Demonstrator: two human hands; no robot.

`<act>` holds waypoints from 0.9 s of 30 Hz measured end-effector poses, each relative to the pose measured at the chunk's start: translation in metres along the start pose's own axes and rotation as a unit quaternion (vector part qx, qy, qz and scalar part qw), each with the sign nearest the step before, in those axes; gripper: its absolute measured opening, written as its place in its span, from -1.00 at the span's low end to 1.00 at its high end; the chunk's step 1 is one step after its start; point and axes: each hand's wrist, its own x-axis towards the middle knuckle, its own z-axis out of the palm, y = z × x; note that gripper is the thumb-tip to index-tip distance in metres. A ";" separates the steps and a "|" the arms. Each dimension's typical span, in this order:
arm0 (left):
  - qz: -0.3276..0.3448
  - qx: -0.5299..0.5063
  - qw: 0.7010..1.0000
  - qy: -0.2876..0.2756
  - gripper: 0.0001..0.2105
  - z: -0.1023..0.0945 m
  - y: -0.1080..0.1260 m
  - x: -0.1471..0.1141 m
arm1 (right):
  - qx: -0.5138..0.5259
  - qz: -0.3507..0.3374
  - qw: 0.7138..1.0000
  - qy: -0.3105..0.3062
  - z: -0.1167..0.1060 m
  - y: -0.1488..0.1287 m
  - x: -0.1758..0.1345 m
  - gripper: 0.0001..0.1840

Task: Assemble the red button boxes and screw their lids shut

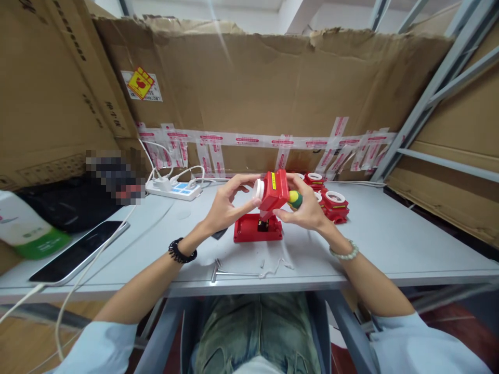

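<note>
A red box-shaped housing (277, 191) with a white ring and a yellow label is held tilted above the table. My left hand (226, 205) grips it at the white ring on its left side. My right hand (307, 208) holds its right side, with the fingertips partly hidden behind it. A green and yellow rounded handle (295, 200), like a screwdriver's, shows between my right palm and the housing; its other end is hidden. Directly below lies an open red base (247, 232) with a small black part (263, 225) in it.
Several red housings with white rings (336, 200) stand behind my right hand. A T-handle wrench (237, 274) and a thin white cord (277, 267) lie near the front edge. At left are a power strip (175, 190) and a phone (80, 252). Cardboard (253, 88) walls the back.
</note>
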 end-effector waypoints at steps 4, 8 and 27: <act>0.017 0.016 1.000 0.005 -0.57 -0.003 0.001 -0.006 | -0.032 0.002 0.999 -0.016 0.003 -0.002 -0.002 -0.19; 0.036 0.027 0.999 0.002 -0.56 -0.003 0.005 -0.004 | -0.038 -0.003 0.999 -0.018 0.004 -0.004 -0.003 -0.19; 0.054 0.031 0.998 0.004 -0.52 -0.004 0.009 -0.003 | -0.029 -0.005 0.999 -0.028 0.004 -0.005 -0.005 -0.17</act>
